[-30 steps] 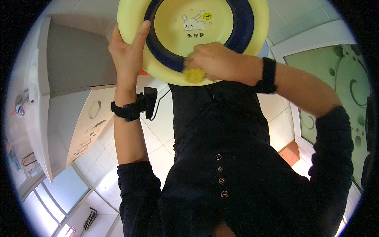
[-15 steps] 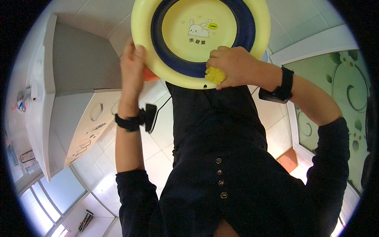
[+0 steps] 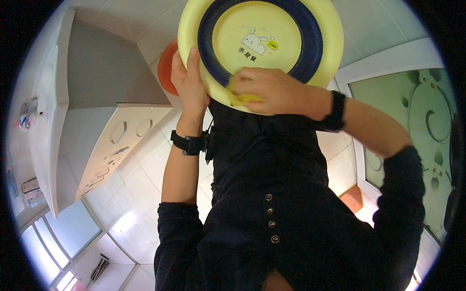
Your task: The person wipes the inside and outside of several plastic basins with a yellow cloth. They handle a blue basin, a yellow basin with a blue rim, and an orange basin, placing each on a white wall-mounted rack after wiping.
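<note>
A round yellow basin [image 3: 332, 46] with a dark blue ring and a rabbit print inside faces me above my legs, its top cut off by the picture's edge. My left hand [image 3: 191, 89] is closed on its left rim, thumb up along the front and fingers partly hidden. At the lower rim, my right hand [image 3: 276, 89] grips a crumpled yellow sponge [image 3: 242, 98] and presses it against the yellow edge and blue ring. Motion blurs the right fingers and the sponge. Dark bands are strapped around both wrists.
An orange-red round object [image 3: 166, 68] shows partly behind the basin. To the left stands a cabinet [image 3: 131, 131] with pale doors under a white washbasin [image 3: 48, 126]. A green patterned glass door [image 3: 398, 111] is on the right. Pale tiles [image 3: 141, 179] cover the floor.
The basin has shifted right and turned clockwise, tilting its print. My left hand has moved right with the rim. My right hand has slid the sponge left along the lower rim.
</note>
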Tool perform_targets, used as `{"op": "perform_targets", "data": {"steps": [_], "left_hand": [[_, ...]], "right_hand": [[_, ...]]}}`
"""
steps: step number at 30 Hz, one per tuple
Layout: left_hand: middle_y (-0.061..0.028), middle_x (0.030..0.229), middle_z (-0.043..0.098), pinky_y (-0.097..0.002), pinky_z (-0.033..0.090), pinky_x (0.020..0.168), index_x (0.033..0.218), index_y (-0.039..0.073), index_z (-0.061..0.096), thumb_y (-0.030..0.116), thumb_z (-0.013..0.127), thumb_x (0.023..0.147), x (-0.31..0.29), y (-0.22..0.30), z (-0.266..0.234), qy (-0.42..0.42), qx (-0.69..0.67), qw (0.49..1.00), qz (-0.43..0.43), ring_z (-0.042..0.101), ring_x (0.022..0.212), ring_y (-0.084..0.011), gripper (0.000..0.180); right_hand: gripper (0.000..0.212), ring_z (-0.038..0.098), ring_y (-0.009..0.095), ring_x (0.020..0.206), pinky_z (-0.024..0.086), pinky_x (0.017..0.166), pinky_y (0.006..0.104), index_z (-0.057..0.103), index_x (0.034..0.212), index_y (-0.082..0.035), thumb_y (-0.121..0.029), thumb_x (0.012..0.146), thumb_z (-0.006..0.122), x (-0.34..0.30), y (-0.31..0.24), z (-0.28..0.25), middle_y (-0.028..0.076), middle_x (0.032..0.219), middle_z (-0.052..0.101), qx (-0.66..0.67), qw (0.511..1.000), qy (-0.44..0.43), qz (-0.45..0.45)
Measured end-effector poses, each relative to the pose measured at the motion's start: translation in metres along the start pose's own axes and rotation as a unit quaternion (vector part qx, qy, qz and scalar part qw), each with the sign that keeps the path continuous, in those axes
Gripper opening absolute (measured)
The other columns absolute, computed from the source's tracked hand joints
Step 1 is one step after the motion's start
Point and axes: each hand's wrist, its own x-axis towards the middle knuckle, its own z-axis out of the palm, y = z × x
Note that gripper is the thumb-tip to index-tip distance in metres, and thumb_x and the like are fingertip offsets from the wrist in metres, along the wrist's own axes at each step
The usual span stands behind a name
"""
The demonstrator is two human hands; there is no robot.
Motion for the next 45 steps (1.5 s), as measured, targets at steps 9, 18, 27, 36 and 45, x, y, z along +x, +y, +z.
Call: {"op": "perform_targets", "data": {"steps": [9, 18, 27, 36, 45], "left_hand": [[-0.0051, 0.099, 0.061, -0.0213, 0.047, 0.072, 0.114, -0.002, 0.053, 0.016, 0.058, 0.092, 0.017, 0.009, 0.000, -0.108, -0.039, 0.993, 0.013, 0.057, 0.084, -0.0079, 0.028], [-0.0044, 0.096, 0.062, -0.0219, 0.046, 0.071, 0.113, -0.002, 0.055, 0.017, 0.058, 0.092, 0.024, 0.006, -0.003, -0.065, -0.022, 0.998, -0.014, 0.056, 0.081, -0.0080, 0.029], [-0.0065, 0.097, 0.063, -0.0227, 0.049, 0.070, 0.117, -0.002, 0.052, 0.017, 0.057, 0.092, 0.031, 0.010, -0.011, -0.134, -0.059, 0.988, -0.045, 0.060, 0.080, -0.0097, 0.032], [-0.0088, 0.105, 0.061, -0.0237, 0.048, 0.075, 0.121, -0.003, 0.049, 0.016, 0.053, 0.093, 0.020, 0.015, -0.020, -0.108, -0.044, 0.989, -0.091, 0.059, 0.087, -0.0114, 0.034], [-0.0064, 0.098, 0.063, -0.0226, 0.049, 0.066, 0.120, -0.002, 0.051, 0.016, 0.052, 0.094, 0.030, 0.008, -0.022, -0.124, -0.047, 0.986, -0.096, 0.060, 0.076, -0.0090, 0.032]], "right_hand": [[0.029, 0.058, 0.031, 0.091, 0.047, 0.075, 0.0408, 0.063, 0.094, -0.003, -0.028, 0.080, 0.065, 0.013, -0.017, -0.029, 0.014, 0.095, 0.056, 0.038, 0.987, 0.147, 0.050], [0.013, 0.051, 0.027, 0.098, 0.054, 0.066, 0.0323, 0.061, 0.079, -0.009, -0.015, 0.068, 0.066, -0.009, -0.040, 0.012, 0.007, 0.096, 0.050, -0.156, 0.986, -0.002, -0.052], [0.018, 0.055, 0.033, 0.092, 0.049, 0.076, 0.0411, 0.065, 0.086, -0.003, -0.017, 0.075, 0.065, -0.034, -0.052, -0.072, 0.013, 0.095, 0.053, -0.075, 0.978, -0.025, 0.196], [0.017, 0.055, 0.032, 0.091, 0.048, 0.078, 0.0416, 0.065, 0.092, -0.004, -0.010, 0.077, 0.060, 0.048, -0.050, 0.021, 0.012, 0.111, 0.052, -0.220, 0.972, 0.072, -0.047], [0.027, 0.052, 0.030, 0.104, 0.046, 0.085, 0.0462, 0.066, 0.098, -0.019, -0.011, 0.072, 0.063, -0.035, -0.042, -0.022, 0.006, 0.122, 0.051, -0.179, 0.982, -0.056, -0.017]]}}
